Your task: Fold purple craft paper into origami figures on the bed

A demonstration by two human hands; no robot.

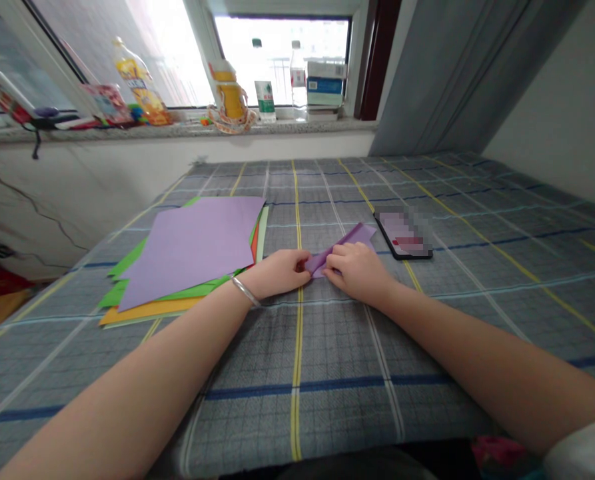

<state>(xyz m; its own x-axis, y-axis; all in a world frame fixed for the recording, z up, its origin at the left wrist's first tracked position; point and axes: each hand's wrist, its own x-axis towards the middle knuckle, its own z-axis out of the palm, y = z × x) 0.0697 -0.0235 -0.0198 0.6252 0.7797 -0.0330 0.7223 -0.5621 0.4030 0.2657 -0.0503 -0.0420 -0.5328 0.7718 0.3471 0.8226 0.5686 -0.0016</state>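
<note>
A folded strip of purple paper [350, 239] lies on the plaid cloth [327, 347] in the middle. My left hand [277, 272], with a silver bangle on its wrist, pinches the strip's near end. My right hand [357, 268] presses down on the same end with curled fingers. Both hands meet over the fold, and the strip's far end sticks out toward a phone [403, 233].
A stack of coloured sheets [192, 250], purple on top over green, orange and yellow, lies left of my hands. The phone rests face up just right of the strip. Bottles [230, 90] and boxes [326, 83] stand on the windowsill at the back.
</note>
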